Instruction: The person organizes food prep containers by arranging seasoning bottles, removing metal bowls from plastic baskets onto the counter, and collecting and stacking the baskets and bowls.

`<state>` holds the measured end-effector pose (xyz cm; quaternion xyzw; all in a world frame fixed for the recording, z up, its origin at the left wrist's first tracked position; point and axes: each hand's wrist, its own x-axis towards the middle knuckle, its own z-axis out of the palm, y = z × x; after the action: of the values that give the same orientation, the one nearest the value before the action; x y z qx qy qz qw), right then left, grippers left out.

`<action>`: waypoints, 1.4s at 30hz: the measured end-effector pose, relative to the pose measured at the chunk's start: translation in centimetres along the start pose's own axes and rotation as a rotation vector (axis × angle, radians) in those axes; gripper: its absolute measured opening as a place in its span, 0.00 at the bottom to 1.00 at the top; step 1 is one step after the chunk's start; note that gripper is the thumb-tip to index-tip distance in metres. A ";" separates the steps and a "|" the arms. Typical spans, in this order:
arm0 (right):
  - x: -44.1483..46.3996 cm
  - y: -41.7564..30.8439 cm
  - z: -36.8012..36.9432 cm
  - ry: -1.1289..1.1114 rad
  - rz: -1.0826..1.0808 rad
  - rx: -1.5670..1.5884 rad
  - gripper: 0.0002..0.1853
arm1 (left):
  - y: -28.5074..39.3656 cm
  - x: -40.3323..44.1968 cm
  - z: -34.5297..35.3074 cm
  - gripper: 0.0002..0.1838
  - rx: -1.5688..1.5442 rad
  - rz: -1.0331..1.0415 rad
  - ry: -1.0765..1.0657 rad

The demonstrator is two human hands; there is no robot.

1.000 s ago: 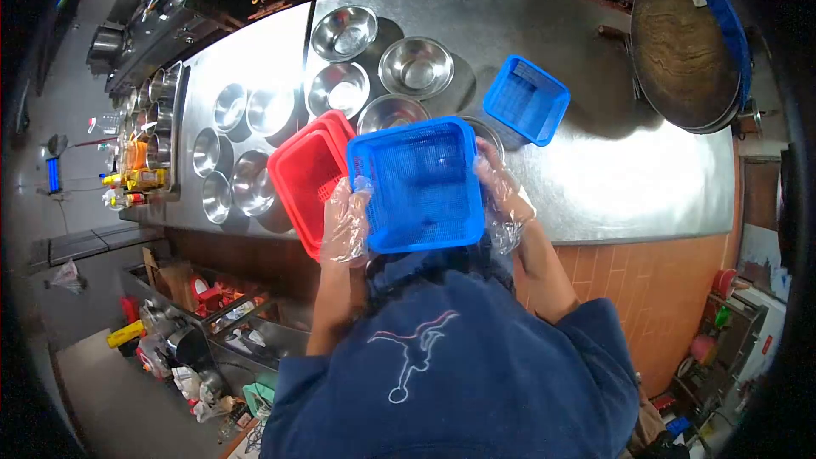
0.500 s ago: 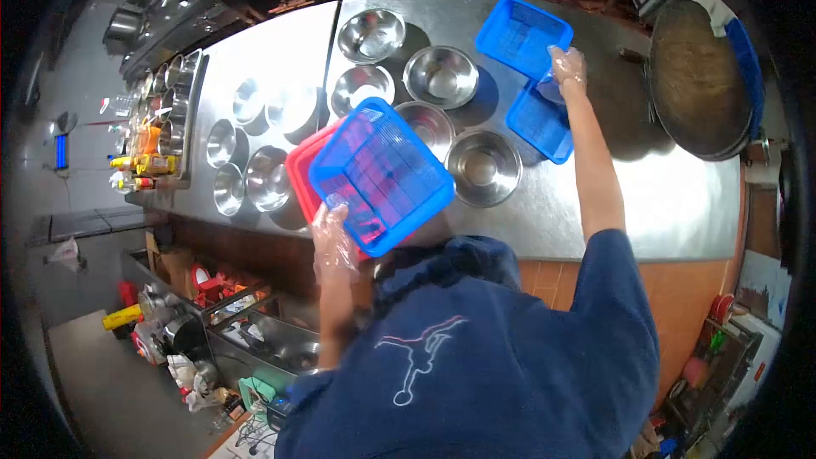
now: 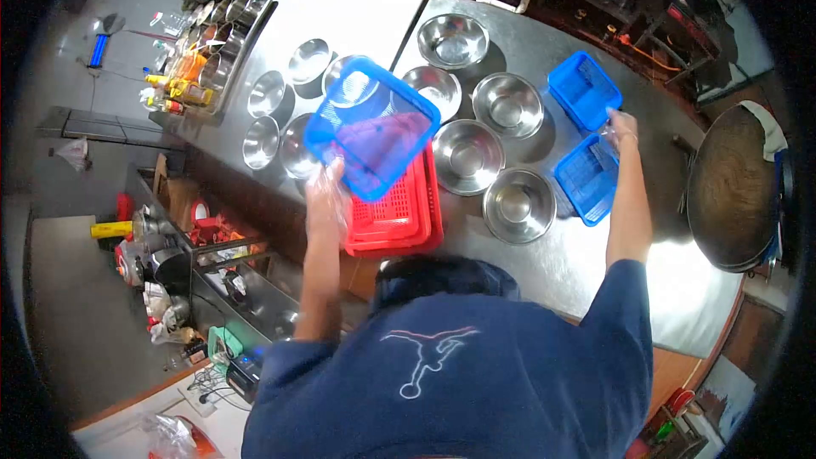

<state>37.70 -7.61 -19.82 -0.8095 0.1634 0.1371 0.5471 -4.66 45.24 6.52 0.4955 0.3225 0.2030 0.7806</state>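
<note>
My left hand [image 3: 328,195], in a clear plastic glove, grips the near left edge of a blue mesh basket [image 3: 371,177]. That basket is tilted in the air, partly over a stack of red plastic baskets [image 3: 393,234] at the table's front edge. At the right, my gloved right hand [image 3: 623,126] has its fingers closed on the near corner of a second blue basket [image 3: 585,89]. A third blue basket [image 3: 586,178] lies just below that hand, its upper corner close to the fingers. Both of these blue baskets rest on the steel table [image 3: 544,268].
Several steel bowls [image 3: 519,206] stand across the middle and left of the table. A large round wok-like pan [image 3: 735,191] is at the right. A tray of containers and bottles [image 3: 246,51] lies at the far left. Shelves with clutter [image 3: 234,272] stand below left.
The view has turned, shifting the table's contents. My left hand has moved the blue basket leftward off the red baskets, uncovering much of them. My right hand stays at the blue baskets on the right.
</note>
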 end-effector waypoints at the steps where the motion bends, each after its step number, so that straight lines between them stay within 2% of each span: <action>1: -2.7 -1.7 -0.1 0.183 -0.092 -0.228 0.26 | 0.6 1.8 0.2 0.19 0.002 0.010 0.024; 2: -5.4 -3.2 -0.1 0.369 -0.185 -0.454 0.24 | 1.2 4.0 0.4 0.18 -0.003 0.010 0.016; 3: -8.8 -5.2 0.1 0.372 -0.189 -0.456 0.24 | 2.0 6.0 1.0 0.17 0.017 0.079 -0.090; 4: -12.4 -7.2 0.5 0.514 -0.238 -0.567 0.24 | 2.7 8.0 1.6 0.16 0.035 0.147 -0.196; 5: -16.0 -8.6 1.0 0.659 -0.289 -0.679 0.24 | 2.6 10.8 1.6 0.17 0.074 0.142 -0.172; 6: -19.7 -8.8 1.4 0.619 -0.410 -0.580 0.23 | 2.0 14.1 1.4 0.17 0.112 0.138 -0.149; 7: -22.5 -8.1 2.4 0.563 -0.408 -0.486 0.19 | 1.6 17.1 1.5 0.16 0.162 0.127 -0.144; 8: -24.8 -5.8 3.1 0.428 -0.571 -0.251 0.12 | 1.1 20.5 1.7 0.16 0.213 0.115 -0.142; 9: -29.1 -6.6 4.7 0.322 -0.581 -0.292 0.09 | -0.3 25.2 0.9 0.16 0.253 0.052 -0.148; 10: -31.0 -4.0 6.8 0.165 -0.506 -0.091 0.08 | -1.8 29.8 0.2 0.16 0.293 -0.007 -0.160; 11: -34.6 -3.7 9.5 0.107 -0.369 -0.172 0.07 | -2.9 33.1 0.6 0.16 0.287 -0.005 -0.177; 12: -37.2 -2.6 12.0 -0.130 -0.411 0.076 0.08 | -3.9 35.9 1.3 0.16 0.284 -0.050 -0.116; 13: -40.5 -3.6 15.0 -0.014 -0.651 -0.158 0.08 | -4.6 37.5 2.0 0.16 0.283 -0.097 -0.058; 14: -43.0 -3.8 17.7 -0.123 -0.339 0.010 0.11 | -5.0 38.4 2.7 0.16 0.281 -0.101 -0.085; 18: -50.1 -10.8 23.9 -0.129 -0.325 -0.219 0.18 | -6.4 40.3 5.4 0.16 0.284 -0.118 -0.069; 20: -50.7 -10.6 26.3 -0.094 -0.361 -0.254 0.18 | -7.1 40.8 5.8 0.16 0.223 -0.186 0.012; 22: -50.9 -10.1 27.7 -0.066 -0.389 -0.291 0.18 | -11.2 45.8 4.4 0.18 0.136 -0.233 0.072; 23: -51.2 -10.0 28.3 -0.030 -0.406 -0.372 0.18 | -10.9 45.9 4.1 0.19 0.217 -0.227 -0.061; 26: -51.1 -10.4 29.2 -0.015 -0.374 -0.446 0.19 | -11.2 44.3 3.5 0.24 0.251 -0.164 -0.140; 28: -50.7 -10.5 29.5 -0.027 -0.371 -0.617 0.20 | -7.8 38.9 3.2 0.24 0.339 -0.145 -0.187; 30: -50.3 -11.1 29.6 -0.122 -0.351 -0.654 0.21 | -3.7 31.9 2.2 0.24 0.440 -0.140 -0.211; 32: -50.5 -10.8 30.2 0.074 -0.574 -0.696 0.23 | -2.4 25.6 0.3 0.23 0.266 0.017 -0.301; 34: -50.5 -11.3 30.7 0.018 -0.530 -0.679 0.21 | -1.2 18.7 -2.8 0.19 0.161 0.145 -0.360; 36: -50.3 -10.9 30.9 -0.035 -0.546 -0.790 0.19 | -0.7 13.4 -5.0 0.11 0.307 0.164 -0.205; 38: -50.2 -11.3 30.3 -0.052 -0.577 -0.782 0.16 | -0.7 9.5 -7.6 0.12 0.643 0.392 -0.128; 40: -50.5 -12.4 29.4 -0.101 -0.636 -0.816 0.13 | -0.9 6.2 -9.8 0.14 0.823 0.344 -0.155; 42: -51.0 -12.6 29.3 -0.060 -0.656 -0.743 0.12 | -2.5 4.1 -10.9 0.15 0.792 0.304 -0.077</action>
<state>-4.69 29.90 0.53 -0.9542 -0.1757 0.0301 0.2402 -9.44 53.74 -0.29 0.8064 0.2692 0.1575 0.5025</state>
